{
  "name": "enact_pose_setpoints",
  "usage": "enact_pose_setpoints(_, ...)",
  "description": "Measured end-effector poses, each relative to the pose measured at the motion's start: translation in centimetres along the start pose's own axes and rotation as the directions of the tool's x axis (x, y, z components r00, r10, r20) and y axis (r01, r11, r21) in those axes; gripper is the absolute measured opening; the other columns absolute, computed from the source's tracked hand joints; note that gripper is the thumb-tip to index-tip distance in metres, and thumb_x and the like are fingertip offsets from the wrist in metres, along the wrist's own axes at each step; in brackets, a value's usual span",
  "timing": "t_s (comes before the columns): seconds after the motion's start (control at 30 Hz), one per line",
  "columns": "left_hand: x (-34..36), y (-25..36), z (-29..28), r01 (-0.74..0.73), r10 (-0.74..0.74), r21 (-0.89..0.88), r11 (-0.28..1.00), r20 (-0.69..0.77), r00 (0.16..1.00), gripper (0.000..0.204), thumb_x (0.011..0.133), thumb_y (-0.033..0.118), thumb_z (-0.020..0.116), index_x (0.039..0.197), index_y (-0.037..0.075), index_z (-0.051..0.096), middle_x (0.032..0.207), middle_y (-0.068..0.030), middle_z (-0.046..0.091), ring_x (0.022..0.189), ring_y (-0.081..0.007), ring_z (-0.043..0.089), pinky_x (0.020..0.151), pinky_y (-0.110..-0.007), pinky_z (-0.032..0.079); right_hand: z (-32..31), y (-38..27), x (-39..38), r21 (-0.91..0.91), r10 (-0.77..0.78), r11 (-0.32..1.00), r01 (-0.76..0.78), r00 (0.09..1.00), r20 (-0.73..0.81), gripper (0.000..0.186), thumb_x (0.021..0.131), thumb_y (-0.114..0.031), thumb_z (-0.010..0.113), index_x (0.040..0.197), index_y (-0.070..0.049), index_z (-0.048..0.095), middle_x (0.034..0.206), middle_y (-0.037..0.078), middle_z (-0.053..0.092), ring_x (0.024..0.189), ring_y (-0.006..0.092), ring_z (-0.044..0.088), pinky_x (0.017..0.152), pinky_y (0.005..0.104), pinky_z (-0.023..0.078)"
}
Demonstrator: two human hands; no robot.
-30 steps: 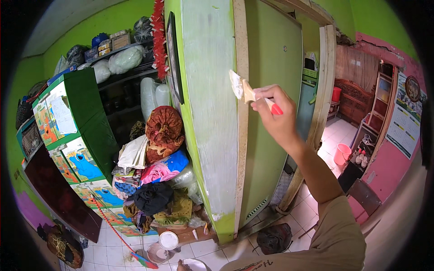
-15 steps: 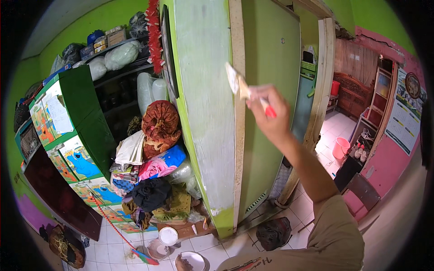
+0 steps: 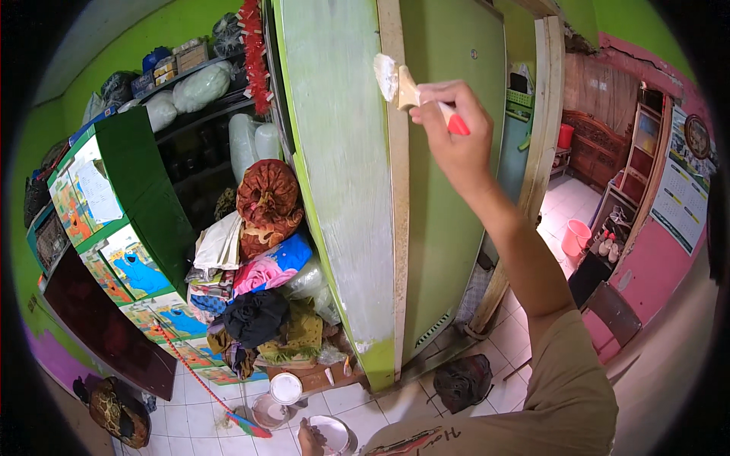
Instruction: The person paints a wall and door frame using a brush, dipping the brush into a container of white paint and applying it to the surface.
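In my right hand is a paintbrush with a wooden and red handle, its white-loaded bristles at the edge of a wall column, high beside a beige vertical wood strip. The column's face has streaky whitish paint, with green showing along its side and foot. At the lower edge, my left hand grips a white round container, mostly below me and partly cut off.
A green cabinet stands left, beside piled cloths. Below are a paint bucket, a broom and a black bag. A doorway at right shows another room with a pink bucket.
My right hand and the brush have moved upward along the column's edge. The white container in my left hand shows a little more, and the view has shifted slightly.
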State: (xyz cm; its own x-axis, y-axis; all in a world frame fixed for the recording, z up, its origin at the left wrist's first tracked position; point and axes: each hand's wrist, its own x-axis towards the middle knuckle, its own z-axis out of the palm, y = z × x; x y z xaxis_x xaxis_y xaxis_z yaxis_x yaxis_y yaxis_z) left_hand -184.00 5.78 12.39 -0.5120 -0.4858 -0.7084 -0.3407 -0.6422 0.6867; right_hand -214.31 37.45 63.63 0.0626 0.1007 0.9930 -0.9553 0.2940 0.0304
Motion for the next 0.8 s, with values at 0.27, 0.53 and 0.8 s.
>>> enact_pose_setpoints(0.27, 7.2, -4.3, -5.2, -0.043, 0.043, -0.047, 0.998, -0.011, 0.999, 0.04, 0.093, 0.05, 0.046, 0.082, 0.011, 0.048, 0.053, 0.0011, 0.039, 0.036, -0.0131, 0.035, 0.035, -0.029, 0.032, -1.1, -3.6, -12.9, -0.014, 0.226, 0.973, -0.23, 0.941, 0.253, 0.018, 0.076, 0.006, 0.065, 0.09, 0.0, 0.055, 0.09, 0.015, 0.064, 0.077, 0.0262, 0.064, 0.067, 0.0318, 0.05)
enact_pose_setpoints(0.53, 3.5, -1.0, -1.0, -0.035, 0.035, 0.002, 0.999, 0.017, 0.999, 0.04, 0.091, 0.05, 0.053, 0.076, 0.012, 0.048, 0.049, 0.0022, 0.037, 0.036, -0.0105, 0.034, 0.037, -0.027, 0.031, -7.1, -8.9, -24.9, -0.019, 0.526, 0.816, -0.577, 0.73, 0.436, 0.02, 0.077, 0.005, 0.07, 0.091, 0.0, 0.057, 0.093, 0.014, 0.064, 0.08, 0.0248, 0.064, 0.07, 0.0298, 0.051)
enact_pose_setpoints(0.8, 0.4, 1.7, 1.4, -0.072, 0.066, 0.08, 0.994, 0.068, 0.995, 0.045, 0.092, 0.051, 0.05, 0.084, 0.007, 0.053, 0.056, 0.0023, 0.04, 0.041, -0.0111, 0.036, 0.042, -0.027, 0.031, -9.7, -12.1, -33.0, -0.09, 0.754, 0.36, -0.929, 0.233, 0.614, 0.011, 0.086, 0.0, 0.065, 0.095, 0.003, 0.06, 0.09, 0.009, 0.059, 0.081, 0.0146, 0.063, 0.071, 0.026, 0.051)
